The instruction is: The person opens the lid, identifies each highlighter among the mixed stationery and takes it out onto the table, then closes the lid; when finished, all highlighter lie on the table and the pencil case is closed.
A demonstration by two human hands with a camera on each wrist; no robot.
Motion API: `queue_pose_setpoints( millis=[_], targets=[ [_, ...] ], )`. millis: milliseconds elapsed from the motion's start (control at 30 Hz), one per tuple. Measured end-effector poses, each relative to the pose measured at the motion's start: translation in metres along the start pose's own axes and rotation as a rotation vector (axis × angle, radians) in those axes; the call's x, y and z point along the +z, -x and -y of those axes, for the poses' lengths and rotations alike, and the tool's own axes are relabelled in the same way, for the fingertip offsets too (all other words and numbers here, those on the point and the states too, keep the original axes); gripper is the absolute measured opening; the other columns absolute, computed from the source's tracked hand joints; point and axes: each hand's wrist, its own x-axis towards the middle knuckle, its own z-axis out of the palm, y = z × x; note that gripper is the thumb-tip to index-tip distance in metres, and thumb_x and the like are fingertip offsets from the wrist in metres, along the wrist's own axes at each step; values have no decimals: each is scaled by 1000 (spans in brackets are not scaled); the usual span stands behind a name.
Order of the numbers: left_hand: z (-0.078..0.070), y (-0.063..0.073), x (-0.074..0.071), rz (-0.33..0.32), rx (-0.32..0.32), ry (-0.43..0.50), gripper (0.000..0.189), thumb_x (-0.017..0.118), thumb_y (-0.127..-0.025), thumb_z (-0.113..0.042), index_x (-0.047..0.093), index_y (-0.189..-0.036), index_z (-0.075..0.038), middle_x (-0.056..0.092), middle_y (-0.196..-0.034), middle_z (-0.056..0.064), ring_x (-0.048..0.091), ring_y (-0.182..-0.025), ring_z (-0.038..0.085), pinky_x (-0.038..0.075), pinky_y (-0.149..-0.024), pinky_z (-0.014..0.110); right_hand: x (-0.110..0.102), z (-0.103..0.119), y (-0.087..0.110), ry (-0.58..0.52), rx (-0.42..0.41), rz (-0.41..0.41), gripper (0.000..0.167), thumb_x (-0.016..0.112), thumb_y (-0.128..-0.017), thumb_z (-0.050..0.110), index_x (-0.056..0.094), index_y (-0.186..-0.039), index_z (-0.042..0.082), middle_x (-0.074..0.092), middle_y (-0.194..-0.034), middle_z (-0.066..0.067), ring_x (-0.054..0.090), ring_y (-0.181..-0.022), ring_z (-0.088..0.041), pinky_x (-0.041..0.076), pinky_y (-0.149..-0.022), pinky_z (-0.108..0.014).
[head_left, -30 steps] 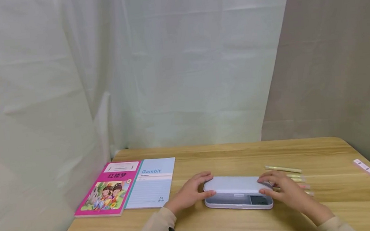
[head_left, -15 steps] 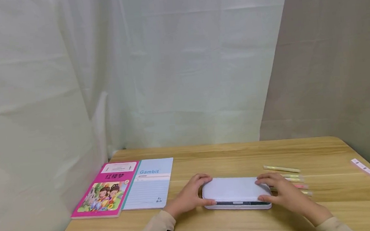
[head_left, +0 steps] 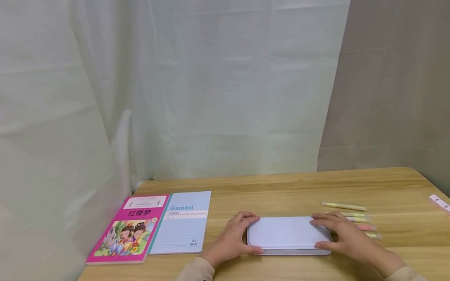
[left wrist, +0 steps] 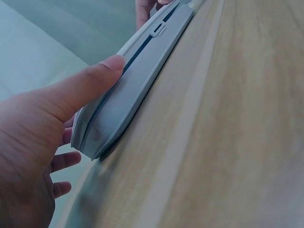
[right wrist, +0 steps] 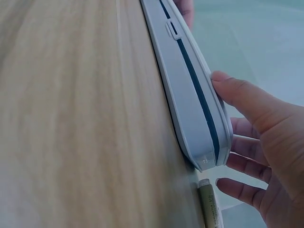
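Observation:
A white pencil case [head_left: 285,233] lies lengthwise on the table, its lid lowered almost onto the base. My left hand [head_left: 232,240] grips its left end, thumb along the front edge and fingers at the back corner. At the right end, my right hand [head_left: 345,235] holds the lid the same way. A thin dark gap runs between lid and base in both wrist views, with a small front latch [left wrist: 158,29] midway along. What lies inside the case is hidden by the lid.
Several slim highlighters [head_left: 344,206] lie right of the case, some partly behind my right hand. A pink-and-white strip [head_left: 448,207] lies near the table's right edge. A pink illustrated book [head_left: 123,238] and a light blue notebook [head_left: 182,224] sit at the left.
The lid has come down: the case's interior showed at the front a second ago, and now only a narrow gap is left. Both hands have kept their places at the ends.

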Motion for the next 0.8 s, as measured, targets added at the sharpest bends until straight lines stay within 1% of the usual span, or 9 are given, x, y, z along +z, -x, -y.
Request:
queue_pose_setpoints(
  millis=[133, 367, 467, 633, 700, 800],
  targets=[
    [2, 0, 2, -11, 13, 2, 83, 83, -69, -47, 51, -138, -14, 45, -141, 2, 41, -132, 24, 35, -112, 48, 1, 0, 0, 3, 1, -2, 57, 76, -74, 46, 67, -119, 13, 64, -126, -5, 55, -110, -21, 54, -86, -44],
    [2, 1, 2, -1, 9, 13, 83, 82, -70, -47, 50, -139, -15, 44, -142, 2, 40, -133, 24, 33, -112, 50, 3, -1, 2, 17, -8, -11, 56, 76, -73, 46, 68, -117, 13, 65, -126, -6, 55, -109, -21, 55, -85, -45],
    [1, 1, 2, 8, 3, 21, 83, 82, -70, -47, 49, -140, -14, 44, -142, 2, 40, -133, 24, 32, -113, 51, 3, 0, 2, 17, -5, -7, 56, 76, -73, 47, 68, -117, 12, 65, -126, -6, 55, -109, -21, 55, -85, -45],
    [1, 1, 1, 5, 0, 18, 83, 82, -70, -47, 49, -139, -15, 44, -142, 2, 40, -133, 23, 31, -113, 51, 2, 1, 2, 5, 1, 4, 56, 75, -74, 47, 68, -117, 11, 64, -127, -7, 55, -108, -19, 54, -86, -45],
    [0, 1, 1, 4, -3, 13, 83, 81, -70, -48, 49, -139, -15, 44, -142, 2, 40, -134, 24, 30, -113, 52, 2, 1, 1, -3, 5, 11, 57, 74, -75, 47, 68, -117, 10, 64, -128, -8, 55, -109, -21, 52, -89, -49],
    [-1, 1, 1, 13, -20, 15, 83, 81, -71, -48, 49, -140, -16, 44, -143, 1, 39, -135, 23, 28, -115, 52, 1, 2, 1, -10, 11, 19, 57, 75, -75, 46, 67, -118, 10, 63, -128, -9, 55, -109, -23, 52, -89, -50]
  ],
)
